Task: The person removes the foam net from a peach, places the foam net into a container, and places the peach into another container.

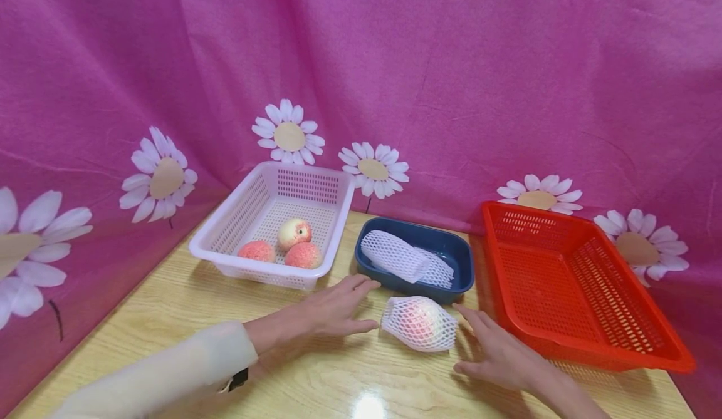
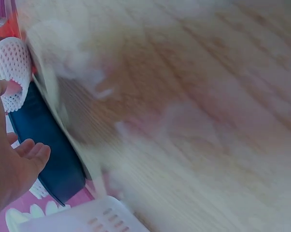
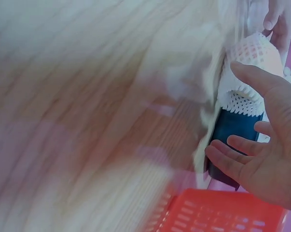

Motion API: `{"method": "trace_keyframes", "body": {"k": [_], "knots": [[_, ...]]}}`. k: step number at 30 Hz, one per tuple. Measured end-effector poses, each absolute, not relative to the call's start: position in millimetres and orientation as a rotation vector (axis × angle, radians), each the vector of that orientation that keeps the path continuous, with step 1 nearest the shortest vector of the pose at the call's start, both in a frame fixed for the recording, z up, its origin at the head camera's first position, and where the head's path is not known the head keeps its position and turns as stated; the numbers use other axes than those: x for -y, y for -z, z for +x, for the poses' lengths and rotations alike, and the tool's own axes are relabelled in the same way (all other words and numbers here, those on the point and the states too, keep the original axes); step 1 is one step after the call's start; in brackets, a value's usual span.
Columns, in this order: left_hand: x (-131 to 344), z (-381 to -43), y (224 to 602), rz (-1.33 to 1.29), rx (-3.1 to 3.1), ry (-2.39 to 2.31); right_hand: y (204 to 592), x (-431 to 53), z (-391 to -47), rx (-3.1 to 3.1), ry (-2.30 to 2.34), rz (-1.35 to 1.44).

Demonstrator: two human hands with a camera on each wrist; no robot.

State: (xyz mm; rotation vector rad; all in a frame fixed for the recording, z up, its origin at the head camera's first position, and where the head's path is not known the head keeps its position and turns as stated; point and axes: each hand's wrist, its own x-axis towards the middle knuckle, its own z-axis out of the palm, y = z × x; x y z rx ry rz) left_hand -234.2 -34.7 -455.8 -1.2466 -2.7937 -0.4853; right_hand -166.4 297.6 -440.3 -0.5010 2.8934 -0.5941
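Observation:
A peach in a white foam net sleeve (image 1: pixel 420 324) lies on the wooden table, between my two hands. My left hand (image 1: pixel 333 309) is at its left side, fingers extended, thumb tip close to the sleeve's end. On its other side my right hand (image 1: pixel 499 353) is spread with nothing in its grasp. In the right wrist view the netted peach (image 3: pixel 254 53) shows beyond the right thumb. Behind the peach stands a dark blue tray (image 1: pixel 462 262) holding white foam net sleeves (image 1: pixel 395 255).
Several steps left, a white plastic basket (image 1: pixel 225 259) holds three peaches (image 1: pixel 303 255). A large red basket (image 1: pixel 547 337) stands at the right. Behind everything hangs a magenta cloth (image 1: pixel 429 93) with daisies.

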Motion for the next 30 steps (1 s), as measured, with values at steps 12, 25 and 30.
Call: {"method": "trace_keyframes", "body": {"k": [12, 25, 30], "knots": [[20.4, -236.1, 450.9, -1.302, 2.766, 0.521, 440.5, -275.2, -182.5, -2.901, 0.641, -0.779], [20.5, -234.3, 454.2, -1.306, 2.785, 0.546, 442.6, -251.8, -194.5, -2.859, 0.668, -0.814], [22.9, -235.0, 453.8, -1.338, 2.76, 0.583, 443.7, -244.9, -198.0, -2.863, 0.648, -0.902]]}}
